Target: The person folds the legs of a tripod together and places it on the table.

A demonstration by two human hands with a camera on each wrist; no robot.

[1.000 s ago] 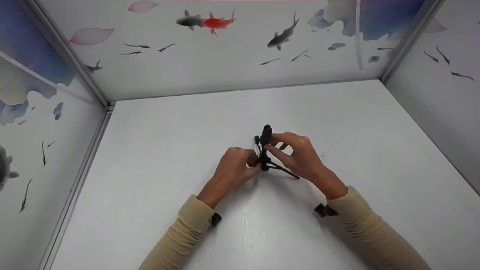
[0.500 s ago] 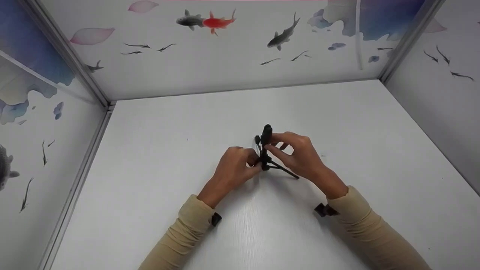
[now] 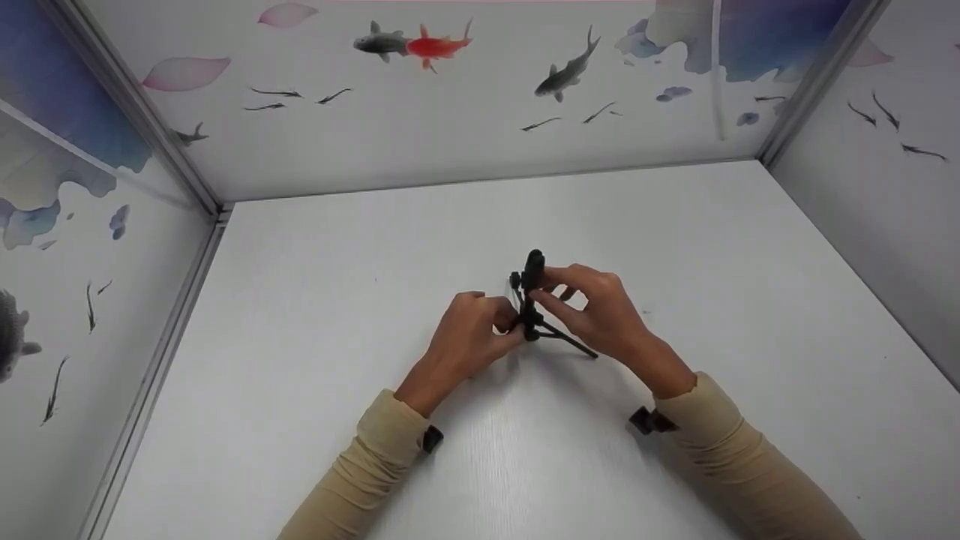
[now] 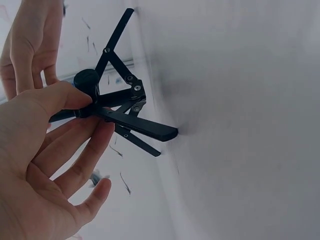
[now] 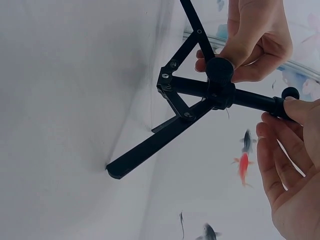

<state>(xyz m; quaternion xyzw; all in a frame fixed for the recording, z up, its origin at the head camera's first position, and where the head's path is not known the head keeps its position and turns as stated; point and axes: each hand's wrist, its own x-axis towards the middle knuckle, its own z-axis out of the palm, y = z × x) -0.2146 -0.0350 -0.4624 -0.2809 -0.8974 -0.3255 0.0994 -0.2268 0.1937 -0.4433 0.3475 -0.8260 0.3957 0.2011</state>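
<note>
A small black tripod (image 3: 533, 319) stands on the table with its legs spread. Around its lower hub, my left hand (image 3: 469, 334) pinches the collar beside a round knob (image 4: 87, 80). Higher up, my right hand (image 3: 600, 304) holds the upper part of the column between thumb and fingers. In the right wrist view the column (image 5: 252, 99) runs between the two hands, with a smaller knob (image 5: 290, 93) by the right thumb. Braces (image 5: 177, 102) link the legs to the centre tube. The very top of the tripod is outside both wrist views.
The white tabletop (image 3: 337, 262) spreads around the hands. Behind and at both sides rise white panels (image 3: 465, 135) printed with fish and petals, joined by grey metal corner posts (image 3: 180, 165). Small black cameras (image 3: 651, 420) sit at the wrists under beige sleeves (image 3: 390, 435).
</note>
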